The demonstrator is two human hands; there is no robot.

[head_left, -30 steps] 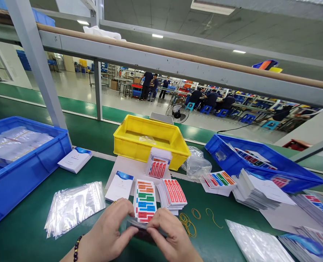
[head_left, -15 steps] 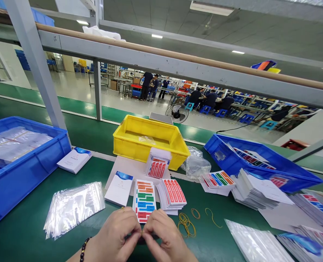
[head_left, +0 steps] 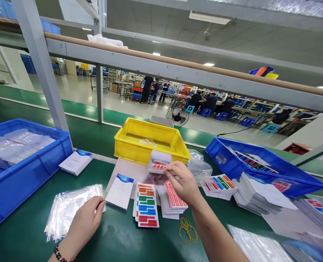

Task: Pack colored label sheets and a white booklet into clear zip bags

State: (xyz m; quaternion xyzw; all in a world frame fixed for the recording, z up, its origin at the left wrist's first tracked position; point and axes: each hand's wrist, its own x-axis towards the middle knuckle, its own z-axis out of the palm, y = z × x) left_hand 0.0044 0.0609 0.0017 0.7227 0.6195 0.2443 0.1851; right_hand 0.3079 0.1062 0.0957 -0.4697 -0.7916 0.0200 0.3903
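Observation:
My left hand point(head_left: 87, 214), with a beaded bracelet at the wrist, rests its bent fingers at the right edge of the clear plastic bags point(head_left: 65, 211). My right hand point(head_left: 181, 180) pinches a filled clear packet point(head_left: 155, 178) by its corner, in front of the bagged stack with red labels point(head_left: 160, 162). Below it lies a stack of red label sheets point(head_left: 174, 198). Between the hands are white booklets with a blue top point(head_left: 120, 192) and multicoloured label sheets point(head_left: 146, 205). Yellow rubber bands point(head_left: 188, 231) lie under my right forearm's left side.
A yellow bin point(head_left: 150, 154) stands at the back, with blue bins left point(head_left: 41, 165) and right point(head_left: 295, 185). More booklets point(head_left: 76, 162), label sheets point(head_left: 220, 183) and a tall booklet stack point(head_left: 259, 196) lie on the green table. A metal rail point(head_left: 177, 69) crosses above.
My hands have parted: the left moved left to the plastic bags, the right moved up and right with a packet. Two rubber bands at the right are no longer visible.

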